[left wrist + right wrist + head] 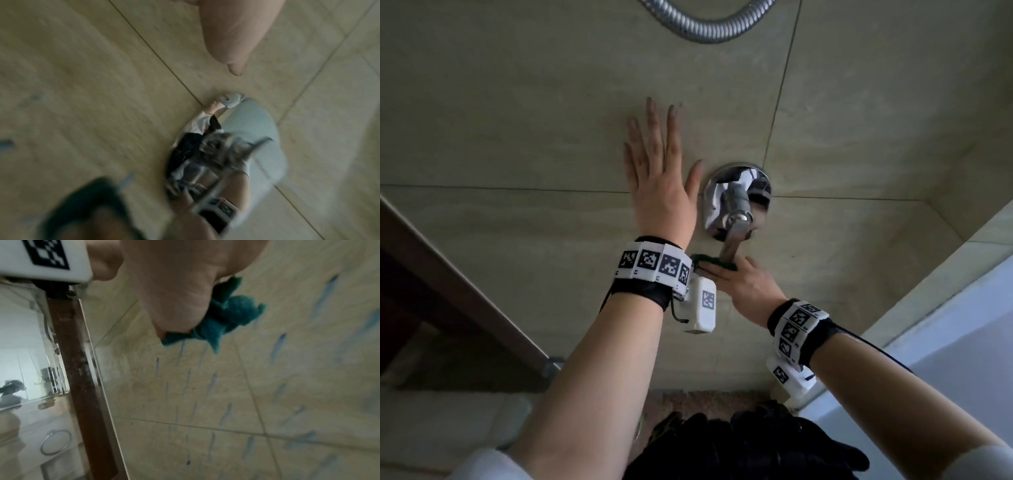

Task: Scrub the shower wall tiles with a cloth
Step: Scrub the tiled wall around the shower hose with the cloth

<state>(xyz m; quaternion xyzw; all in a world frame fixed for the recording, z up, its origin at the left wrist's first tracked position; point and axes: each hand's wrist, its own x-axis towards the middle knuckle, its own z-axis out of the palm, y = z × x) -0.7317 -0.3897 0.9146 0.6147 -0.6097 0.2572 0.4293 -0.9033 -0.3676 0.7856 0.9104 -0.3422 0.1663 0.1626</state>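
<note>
The left hand [659, 178] lies flat, fingers straight, on the smooth beige wall tiles [517, 113] beside the round chrome valve [736, 198], while the right hand [746, 291] presses a bunched, fuzzy teal cloth [228, 316] to the tile under the valve's lever, its nap and the bluish streaks showing only from the right wrist.

The view is blurred; one finger [230, 32] of the left hand reaches down from the top edge over beige wall tiles [92, 81]; below it sits a chrome tap [216, 154], its surface mirroring the person; dark grout lines [156, 53] cross diagonally.
</note>
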